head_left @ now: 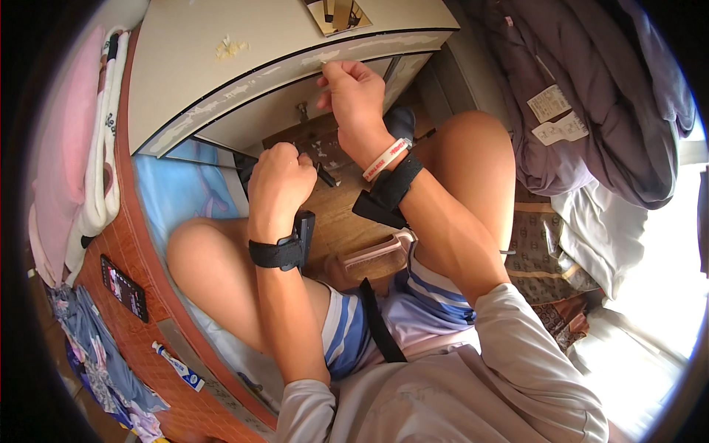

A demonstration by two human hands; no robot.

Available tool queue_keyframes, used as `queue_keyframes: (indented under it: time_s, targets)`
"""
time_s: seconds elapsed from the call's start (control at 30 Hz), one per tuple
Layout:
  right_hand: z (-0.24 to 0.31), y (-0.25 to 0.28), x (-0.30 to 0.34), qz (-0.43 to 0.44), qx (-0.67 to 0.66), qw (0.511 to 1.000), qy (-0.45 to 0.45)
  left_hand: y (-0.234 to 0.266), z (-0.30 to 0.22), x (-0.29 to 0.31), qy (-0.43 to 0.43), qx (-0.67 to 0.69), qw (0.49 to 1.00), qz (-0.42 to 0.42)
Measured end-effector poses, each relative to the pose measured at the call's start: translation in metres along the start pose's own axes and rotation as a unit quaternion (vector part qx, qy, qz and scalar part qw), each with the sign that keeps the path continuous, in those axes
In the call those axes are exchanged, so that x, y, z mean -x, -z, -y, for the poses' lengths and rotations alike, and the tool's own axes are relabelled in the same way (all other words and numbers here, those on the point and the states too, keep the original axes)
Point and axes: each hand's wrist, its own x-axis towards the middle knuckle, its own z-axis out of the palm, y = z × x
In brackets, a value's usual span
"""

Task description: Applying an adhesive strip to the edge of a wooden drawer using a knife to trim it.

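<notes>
My right hand (356,96) is raised at the front edge of a pale cabinet (185,59), its fingers curled in toward the thumb. Whatever the fingertips pinch, if anything, is too small to name. The white edge strip (236,90) is scuffed and peeling in patches. Lower and to the left, my left hand (283,181) is closed, back of the hand up. A small black object (326,176) shows beside its fingers; I cannot tell whether the hand holds it. A metal knob (301,111) on the cabinet front lies between the hands.
Yellowish flakes (231,48) and a small mirror-like square (336,16) lie on the cabinet top. At left are a phone (124,288) and a blue-and-white tube (178,366) on a reddish surface. Dark clothing (591,88) is heaped at right. A pinkish frame (373,252) is between my legs.
</notes>
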Motion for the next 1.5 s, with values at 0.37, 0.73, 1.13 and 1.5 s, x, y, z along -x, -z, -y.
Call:
queue_keyframes:
  time_s: [0.37,0.73,1.13,1.5]
  targets:
    - [-0.015,0.013,0.004,0.069,0.094,0.980,0.160,-0.002,-0.006,-0.005,-0.003,-0.016,1.000,0.014]
    - [-0.015,0.027,-0.007,0.159,0.319,0.921,0.155,-0.007,0.001,-0.007,-0.008,-0.010,1.000,0.000]
    - [0.037,0.073,-0.026,0.205,0.498,0.843,-0.013,0.040,0.017,0.006,0.041,0.051,0.998,0.021]
    - [0.030,0.062,-0.031,-0.071,0.350,0.879,0.317,0.035,0.006,0.009,0.024,0.035,0.998,0.051]
